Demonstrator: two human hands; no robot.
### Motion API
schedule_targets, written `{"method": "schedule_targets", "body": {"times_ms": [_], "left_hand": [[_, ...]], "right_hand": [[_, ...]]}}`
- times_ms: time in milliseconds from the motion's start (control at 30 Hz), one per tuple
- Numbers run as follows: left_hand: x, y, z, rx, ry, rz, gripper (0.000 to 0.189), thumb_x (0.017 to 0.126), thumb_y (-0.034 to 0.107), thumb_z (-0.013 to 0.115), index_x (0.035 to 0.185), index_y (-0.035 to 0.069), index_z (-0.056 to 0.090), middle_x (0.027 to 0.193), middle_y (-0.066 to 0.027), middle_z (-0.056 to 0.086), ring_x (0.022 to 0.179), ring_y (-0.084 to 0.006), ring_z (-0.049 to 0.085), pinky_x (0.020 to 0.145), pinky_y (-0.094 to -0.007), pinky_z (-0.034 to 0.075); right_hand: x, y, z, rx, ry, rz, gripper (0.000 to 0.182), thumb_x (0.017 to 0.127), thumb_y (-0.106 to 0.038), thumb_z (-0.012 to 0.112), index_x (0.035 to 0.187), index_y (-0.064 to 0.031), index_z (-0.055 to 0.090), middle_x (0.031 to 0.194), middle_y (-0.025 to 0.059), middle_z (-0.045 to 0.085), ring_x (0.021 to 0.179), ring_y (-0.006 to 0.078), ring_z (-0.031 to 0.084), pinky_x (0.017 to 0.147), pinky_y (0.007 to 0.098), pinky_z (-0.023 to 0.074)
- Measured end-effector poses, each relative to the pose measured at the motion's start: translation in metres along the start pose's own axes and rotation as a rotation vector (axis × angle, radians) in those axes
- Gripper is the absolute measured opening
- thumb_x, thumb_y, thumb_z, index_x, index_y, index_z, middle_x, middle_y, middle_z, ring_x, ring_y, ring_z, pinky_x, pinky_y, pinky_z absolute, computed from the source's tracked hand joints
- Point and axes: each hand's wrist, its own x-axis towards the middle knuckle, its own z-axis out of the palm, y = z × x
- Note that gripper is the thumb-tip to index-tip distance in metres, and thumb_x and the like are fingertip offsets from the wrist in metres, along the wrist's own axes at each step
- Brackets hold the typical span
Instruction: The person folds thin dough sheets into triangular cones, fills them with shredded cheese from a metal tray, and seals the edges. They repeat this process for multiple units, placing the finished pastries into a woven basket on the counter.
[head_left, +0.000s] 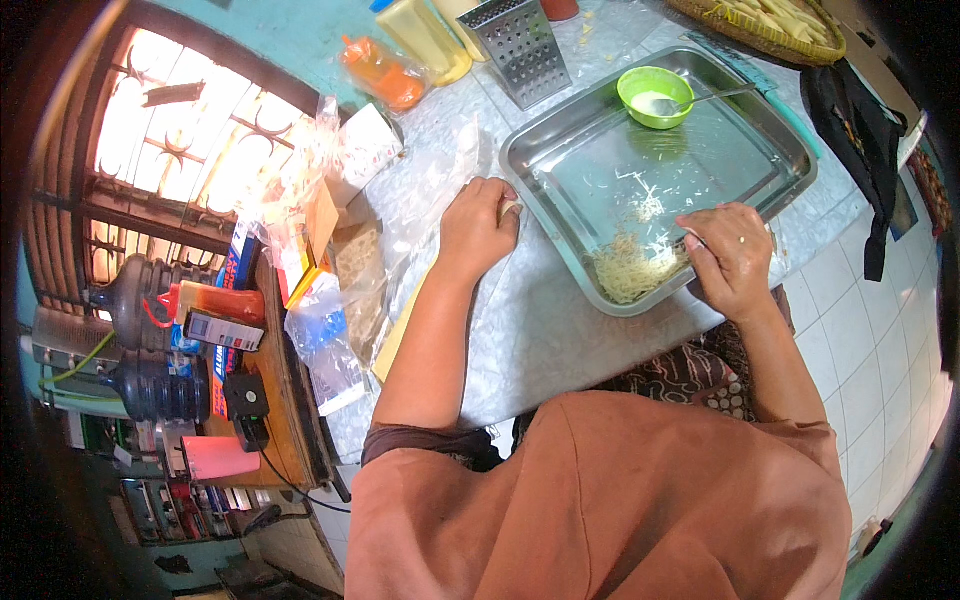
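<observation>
My left hand (481, 225) rests at the left side of a rectangular metal tray (551, 236), its fingers closed around a small pale piece that is mostly hidden. My right hand (726, 251) is at the tray's near right edge, thumb and fingers together on something small and whitish that I cannot make out. Pale shreds (634, 268) are heaped in the near corner of the tray, and whiter shreds (646, 204) lie scattered towards the middle. At the far side of the tray stands a green bowl (655, 97) holding a white substance and a metal spoon (705, 97).
A metal box grater (519, 56) stands beyond the tray. Plastic bottles (424, 37) and an orange bottle in plastic (386, 75) are at the back. Clear plastic bags (427, 180) lie left. A woven basket (817, 49) with pale strips is at the far right, near black cloth (855, 142).
</observation>
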Motion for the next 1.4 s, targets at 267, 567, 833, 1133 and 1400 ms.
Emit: {"method": "schedule_targets", "body": {"times_ms": [267, 567, 833, 1133, 1400], "left_hand": [[0.0, -0.003, 0.004, -0.038, 0.048, -0.025, 0.015, 0.073, 0.007, 0.059, 0.088, 0.005, 0.058, 0.079, -0.0129, 0.059, 0.074, -0.0299, 0.057, 0.067, -0.0382, 0.045], [-0.002, -0.005, -0.006, -0.173, -0.095, -0.168, 0.023, 0.072, 0.004, 0.053, 0.093, 0.005, 0.064, 0.084, -0.0117, 0.06, 0.078, -0.0227, 0.058, 0.072, -0.0306, 0.045], [-0.003, -0.022, -0.005, -0.306, -0.14, -0.123, 0.024, 0.075, -0.001, 0.05, 0.091, 0.005, 0.065, 0.088, -0.0119, 0.059, 0.083, -0.0234, 0.057, 0.076, -0.0291, 0.044], [0.001, -0.012, -0.005, -0.059, 0.019, 0.137, 0.016, 0.07, -0.003, 0.054, 0.08, 0.006, 0.062, 0.086, -0.0096, 0.057, 0.086, -0.0293, 0.054, 0.076, -0.0364, 0.045], [-0.001, -0.014, -0.011, -0.105, 0.038, 0.155, 0.015, 0.069, -0.002, 0.053, 0.08, 0.005, 0.06, 0.082, -0.0106, 0.062, 0.082, -0.0294, 0.058, 0.073, -0.0379, 0.047]], "right_hand": [[0.0, -0.001, 0.0, 0.004, -0.008, 0.007, 0.012, 0.074, -0.007, 0.058, 0.083, -0.0044, 0.065, 0.077, 0.008, 0.064, 0.069, 0.0253, 0.059, 0.07, 0.0358, 0.0432], [0.0, 0.0, 0.0, 0.005, -0.006, 0.004, 0.012, 0.074, -0.007, 0.058, 0.083, -0.0042, 0.065, 0.077, 0.008, 0.064, 0.069, 0.0249, 0.059, 0.071, 0.036, 0.0432], [0.0, 0.0, -0.001, 0.006, -0.003, 0.008, 0.012, 0.074, -0.007, 0.059, 0.083, -0.0043, 0.065, 0.078, 0.0081, 0.065, 0.07, 0.0248, 0.059, 0.071, 0.036, 0.0434], [0.0, 0.001, 0.0, -0.003, -0.006, 0.009, 0.012, 0.074, -0.008, 0.058, 0.083, -0.0047, 0.065, 0.078, 0.0078, 0.065, 0.07, 0.0248, 0.059, 0.071, 0.0359, 0.0435], [0.0, 0.001, 0.0, 0.019, 0.01, 0.012, 0.011, 0.073, -0.008, 0.059, 0.082, -0.0047, 0.065, 0.077, 0.0074, 0.065, 0.069, 0.0245, 0.059, 0.07, 0.0356, 0.0432]]}}
